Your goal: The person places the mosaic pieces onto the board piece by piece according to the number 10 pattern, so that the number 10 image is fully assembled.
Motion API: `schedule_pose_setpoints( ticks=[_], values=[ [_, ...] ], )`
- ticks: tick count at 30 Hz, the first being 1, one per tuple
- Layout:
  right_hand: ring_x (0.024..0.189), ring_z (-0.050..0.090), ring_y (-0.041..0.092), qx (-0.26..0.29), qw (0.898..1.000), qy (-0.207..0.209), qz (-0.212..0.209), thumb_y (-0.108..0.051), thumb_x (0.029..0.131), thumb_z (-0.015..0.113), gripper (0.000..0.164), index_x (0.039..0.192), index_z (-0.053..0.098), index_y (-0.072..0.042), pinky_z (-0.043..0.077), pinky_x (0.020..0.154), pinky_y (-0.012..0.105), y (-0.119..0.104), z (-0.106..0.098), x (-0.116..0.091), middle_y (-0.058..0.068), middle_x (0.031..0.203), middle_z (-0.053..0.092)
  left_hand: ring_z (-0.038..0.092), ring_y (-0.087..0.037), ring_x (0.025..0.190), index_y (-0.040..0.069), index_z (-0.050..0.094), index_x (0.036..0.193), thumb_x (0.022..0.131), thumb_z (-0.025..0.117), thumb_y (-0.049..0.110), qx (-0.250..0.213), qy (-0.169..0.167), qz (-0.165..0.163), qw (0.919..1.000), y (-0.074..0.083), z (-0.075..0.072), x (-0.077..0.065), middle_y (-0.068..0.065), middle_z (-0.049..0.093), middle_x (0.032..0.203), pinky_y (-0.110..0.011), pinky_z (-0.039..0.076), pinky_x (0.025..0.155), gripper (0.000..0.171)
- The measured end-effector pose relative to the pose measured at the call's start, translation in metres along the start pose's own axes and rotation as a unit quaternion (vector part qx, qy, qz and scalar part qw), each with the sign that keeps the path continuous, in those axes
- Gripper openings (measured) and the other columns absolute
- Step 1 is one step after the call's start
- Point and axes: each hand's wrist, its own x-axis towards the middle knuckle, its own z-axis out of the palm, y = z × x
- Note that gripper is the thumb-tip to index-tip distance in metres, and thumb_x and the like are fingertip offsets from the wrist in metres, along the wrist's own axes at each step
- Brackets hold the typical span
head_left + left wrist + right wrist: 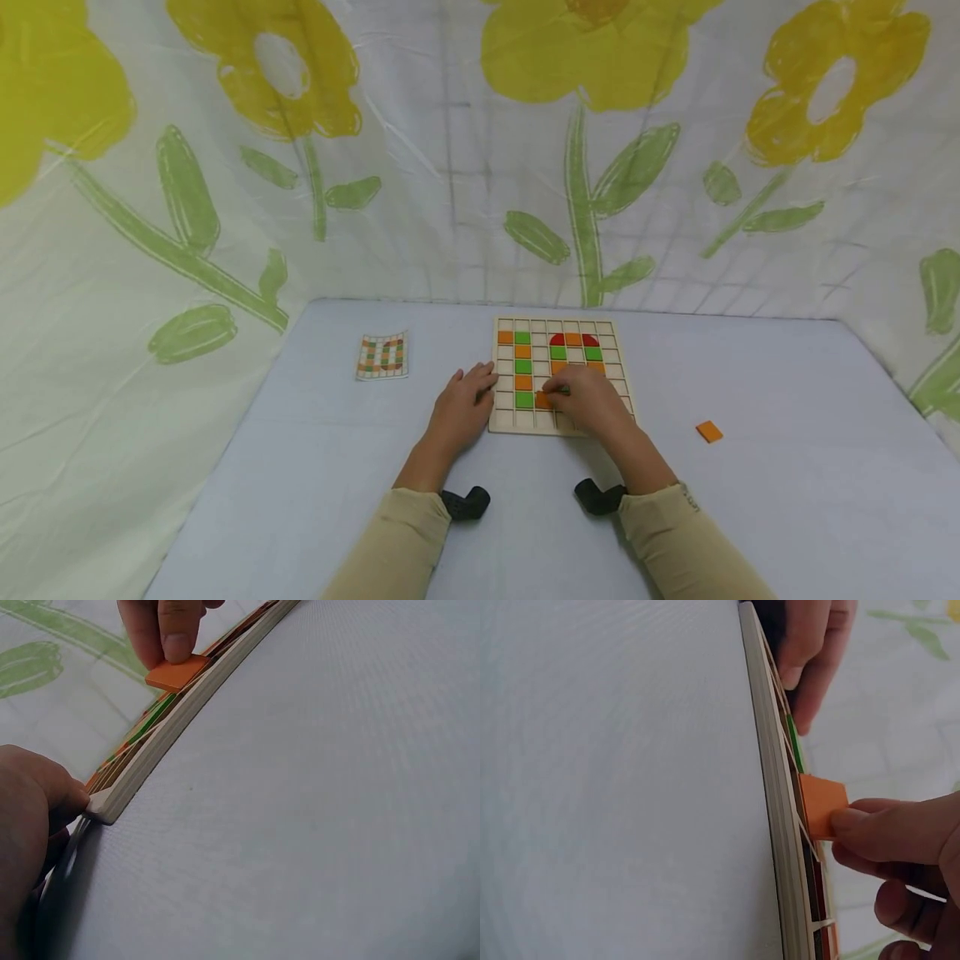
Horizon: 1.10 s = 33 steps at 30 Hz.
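Note:
A wooden grid board (505, 422) lies flat on the table, with orange, green and red pieces in some of its squares. In the head view my left hand (461, 408) rests against the board's left edge, its fingertips touching the wood. My right hand (588, 400) is over the board's lower middle and pinches an orange square tile (543, 401) between thumb and fingers. Seen from the right wrist, that orange tile (823, 804) is tilted, one edge down at a square of the board. Right of the green tile (524, 400) is where it meets the grid. The right hand covers some squares.
A small printed pattern card (382, 356) lies left of the board. Another orange tile (708, 431) lies on the table to the right. Black wrist devices (467, 504) sit at both cuffs. A flowered curtain (420, 242) hangs behind the table.

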Motion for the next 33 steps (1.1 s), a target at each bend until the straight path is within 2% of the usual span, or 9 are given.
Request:
schedule_pose_setpoints(
  ticks=[3,9,13,15,20,24,26,30,33],
  values=[
    [0.09,0.063,0.021,-0.023,0.999,0.004,-0.038,-0.013,0.086,0.075,0.01,0.095,0.08,-0.012,0.058,0.085,0.039,0.003,0.003,0.001,0.002,0.093,0.073,0.044,-0.017,0.14,0.009,0.064,0.131,0.098,0.056,0.016,0.001,0.002,0.003,1.0,0.001,0.0,0.0,0.0,0.053,0.146,-0.04,0.025,0.124,0.035],
    [0.076,0.053,0.016,-0.06,0.99,0.028,-0.124,-0.008,0.084,0.076,0.008,0.089,0.081,-0.01,0.052,0.069,0.03,0.009,0.006,0.001,0.001,0.083,0.064,0.045,-0.018,0.139,0.008,0.064,0.131,0.098,0.056,0.015,-0.004,0.004,0.004,1.0,0.001,-0.001,-0.001,0.0,0.053,0.146,-0.04,0.025,0.124,0.034],
    [0.076,0.053,0.017,-0.054,0.988,0.033,-0.139,-0.007,0.083,0.076,0.009,0.09,0.081,-0.011,0.051,0.068,0.03,0.008,0.003,-0.002,0.002,0.083,0.062,0.044,-0.016,0.14,0.009,0.064,0.131,0.099,0.055,0.016,-0.004,0.001,0.0,1.0,0.001,-0.001,-0.001,0.001,0.052,0.146,-0.037,0.024,0.124,0.034],
    [0.078,0.054,0.016,-0.039,0.992,0.02,-0.117,-0.008,0.085,0.075,0.009,0.091,0.08,-0.011,0.052,0.069,0.03,0.008,-0.001,-0.004,0.002,0.086,0.061,0.044,-0.016,0.14,0.009,0.064,0.131,0.099,0.055,0.017,-0.002,0.0,-0.001,1.0,0.001,-0.001,-0.002,0.002,0.052,0.146,-0.037,0.024,0.124,0.035],
    [0.083,0.057,0.017,-0.001,1.0,-0.013,-0.024,-0.015,0.09,0.071,0.013,0.1,0.079,-0.012,0.053,0.073,0.033,0.012,-0.013,-0.006,0.001,0.093,0.061,0.044,-0.016,0.14,0.009,0.064,0.131,0.099,0.055,0.017,-0.005,0.002,0.001,1.0,0.001,-0.001,-0.002,0.001,0.052,0.146,-0.038,0.025,0.124,0.035],
    [0.09,0.059,0.021,0.008,1.0,-0.012,0.0,-0.016,0.092,0.068,0.014,0.101,0.077,-0.01,0.055,0.08,0.039,0.024,-0.028,-0.01,0.003,0.096,0.062,0.045,-0.017,0.14,0.009,0.064,0.132,0.098,0.056,0.016,-0.006,0.003,0.002,1.0,0.002,0.0,-0.002,0.001,0.052,0.147,-0.038,0.025,0.124,0.035],
    [0.089,0.058,0.023,0.019,0.999,-0.02,0.015,-0.017,0.093,0.066,0.013,0.099,0.075,-0.01,0.054,0.077,0.04,0.034,-0.038,-0.014,0.004,0.095,0.062,0.045,-0.017,0.14,0.009,0.063,0.132,0.098,0.056,0.016,-0.007,0.003,0.003,1.0,0.002,0.0,-0.002,0.001,0.052,0.147,-0.038,0.025,0.123,0.035],
    [0.082,0.054,0.022,0.033,0.996,-0.047,0.065,-0.02,0.092,0.067,0.01,0.094,0.071,-0.011,0.048,0.064,0.032,0.059,-0.062,-0.025,0.005,0.09,0.061,0.044,-0.017,0.14,0.009,0.063,0.132,0.099,0.055,0.016,-0.007,0.003,0.003,1.0,0.002,0.0,-0.002,0.001,0.052,0.147,-0.038,0.025,0.124,0.035],
    [0.081,0.053,0.023,0.033,0.99,-0.07,0.117,-0.025,0.089,0.07,0.017,0.097,0.067,-0.01,0.044,0.061,0.03,0.083,-0.081,-0.036,0.008,0.09,0.059,0.044,-0.017,0.14,0.009,0.063,0.132,0.099,0.055,0.016,-0.006,0.003,0.002,1.0,0.001,-0.001,-0.002,0.001,0.052,0.147,-0.038,0.025,0.124,0.035]
  ],
)
